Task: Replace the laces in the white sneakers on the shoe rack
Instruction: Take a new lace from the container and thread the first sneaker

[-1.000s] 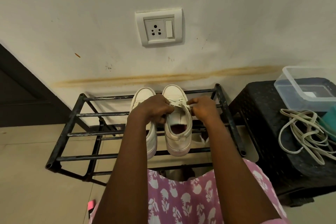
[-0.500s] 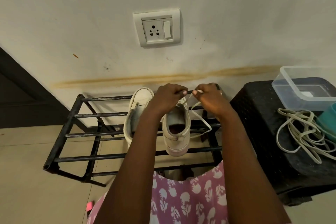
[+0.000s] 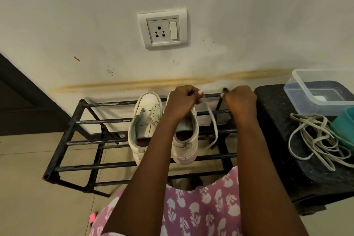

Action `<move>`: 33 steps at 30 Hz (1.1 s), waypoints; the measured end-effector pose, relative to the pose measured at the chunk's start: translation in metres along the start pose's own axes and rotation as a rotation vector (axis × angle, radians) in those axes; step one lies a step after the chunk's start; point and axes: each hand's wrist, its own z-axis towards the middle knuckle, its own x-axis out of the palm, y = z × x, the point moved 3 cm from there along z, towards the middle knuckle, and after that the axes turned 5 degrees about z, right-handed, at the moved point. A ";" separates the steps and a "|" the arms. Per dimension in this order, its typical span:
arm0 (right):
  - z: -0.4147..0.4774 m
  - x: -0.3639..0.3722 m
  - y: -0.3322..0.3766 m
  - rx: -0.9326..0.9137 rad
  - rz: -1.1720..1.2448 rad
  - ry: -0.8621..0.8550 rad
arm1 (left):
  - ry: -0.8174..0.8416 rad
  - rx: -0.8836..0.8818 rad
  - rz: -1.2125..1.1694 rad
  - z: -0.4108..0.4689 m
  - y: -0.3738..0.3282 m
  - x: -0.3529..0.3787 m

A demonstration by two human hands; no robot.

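White lace [image 3: 213,120] vanishes into left hand [image 3: 182,101] over sneaker [image 3: 184,140].

Home entryway: black metal-bar shoe rack [image 3: 99,121] under the left hand [image 3: 182,101] and right hand [image 3: 240,99], white wall socket [image 3: 162,28] above them.

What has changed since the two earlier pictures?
Both hands moved from the tongue of the right white sneaker toward its toe, then apart: the right hand went right, to the black metal shoe rack's back corner. A flat white lace, pinched by the left hand, now hangs loose beside that shoe. The left white sneaker, rack and pile of loose laces stayed put.
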 end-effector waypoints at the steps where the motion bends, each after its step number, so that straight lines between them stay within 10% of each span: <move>1: -0.003 0.004 -0.001 0.063 0.076 0.122 | 0.000 -0.008 -0.009 0.000 0.000 0.000; 4: -0.023 0.017 0.008 0.247 0.363 0.488 | 0.014 -0.008 0.012 0.000 -0.003 0.002; 9: -0.031 0.032 0.011 0.465 0.797 0.589 | 0.022 0.008 0.080 -0.001 -0.005 0.003; 27: -0.014 -0.008 0.017 0.404 1.015 0.053 | 0.226 0.091 0.237 -0.004 -0.006 0.011; 33: -0.018 -0.031 0.024 0.268 1.072 -0.059 | 0.295 0.028 0.634 -0.008 0.001 0.015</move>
